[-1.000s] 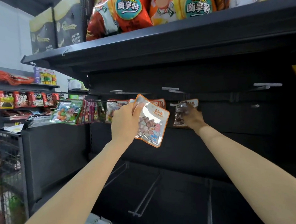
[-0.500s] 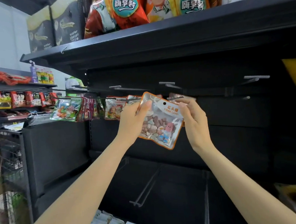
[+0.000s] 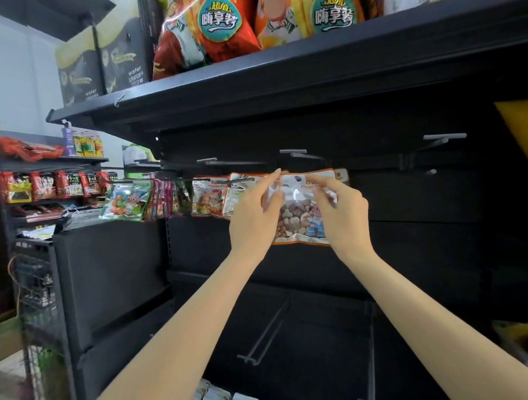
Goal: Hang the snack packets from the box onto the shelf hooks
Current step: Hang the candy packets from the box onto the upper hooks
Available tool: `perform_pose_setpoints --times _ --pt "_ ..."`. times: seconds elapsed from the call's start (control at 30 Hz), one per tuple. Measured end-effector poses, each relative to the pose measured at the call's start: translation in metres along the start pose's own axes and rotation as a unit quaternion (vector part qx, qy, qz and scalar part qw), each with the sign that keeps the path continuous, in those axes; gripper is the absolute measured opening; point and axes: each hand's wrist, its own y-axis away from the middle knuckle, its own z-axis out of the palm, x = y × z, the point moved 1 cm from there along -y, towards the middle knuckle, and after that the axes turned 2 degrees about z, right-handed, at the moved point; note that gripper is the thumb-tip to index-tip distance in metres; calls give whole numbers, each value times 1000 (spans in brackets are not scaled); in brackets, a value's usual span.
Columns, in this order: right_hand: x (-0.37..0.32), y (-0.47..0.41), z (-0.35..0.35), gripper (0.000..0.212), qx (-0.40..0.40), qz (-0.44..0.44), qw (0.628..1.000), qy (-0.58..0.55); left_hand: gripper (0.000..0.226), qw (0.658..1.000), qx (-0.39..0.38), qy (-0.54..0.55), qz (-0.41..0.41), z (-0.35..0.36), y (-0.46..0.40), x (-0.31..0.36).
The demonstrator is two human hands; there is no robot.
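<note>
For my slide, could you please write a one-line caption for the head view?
Both hands, left hand and right hand, hold a stone-candy packet up at the row of shelf hooks.

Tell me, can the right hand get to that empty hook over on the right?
Probably yes. The empty hook sticks out bare, up and right of the right hand, with nothing between them. But that hand is pinching the candy packet.

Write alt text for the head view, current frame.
Both hands hold a clear, orange-edged snack packet up at a shelf hook: left hand pinches its left side, right hand its top right. More packets hang on hooks to the left, and big orange bags sit on the shelf above.
</note>
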Motion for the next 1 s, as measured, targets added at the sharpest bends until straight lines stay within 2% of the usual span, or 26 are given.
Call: perform_pose_setpoints --times 0.13,0.27,0.43,0.53,0.6,0.67,0.73,0.8,1.0 --pt "3 -1 2 29 4 -8 999 31 46 998 -42 -46 2 7 -3 -5" --pt "16 -8 0 37 -19 8 997 76 54 995 -93 -2 -43 27 -8 -12" --pt "41 -22 2 61 -80 56 987 125 60 983 -168 -35 -68 55 -30 -12" --pt "58 -37 7 72 -120 102 979 127 61 964 -229 -66 -120 74 -48 -15" --pt "70 -46 11 71 -129 121 973 147 65 956 -242 -82 -145 86 -60 -22" --pt "82 -53 16 68 -121 114 968 189 62 958 -241 -80 -135 96 -64 -26" --pt "91 -58 21 71 -135 114 957 229 60 962 -236 -66 -123 104 -65 -32" --pt "100 -59 23 77 -150 109 947 262 67 956 -257 -57 -130 111 -64 -36" --pt "114 -61 22 84 -155 114 938 290 66 958 -261 -14 -118 116 -67 -39"
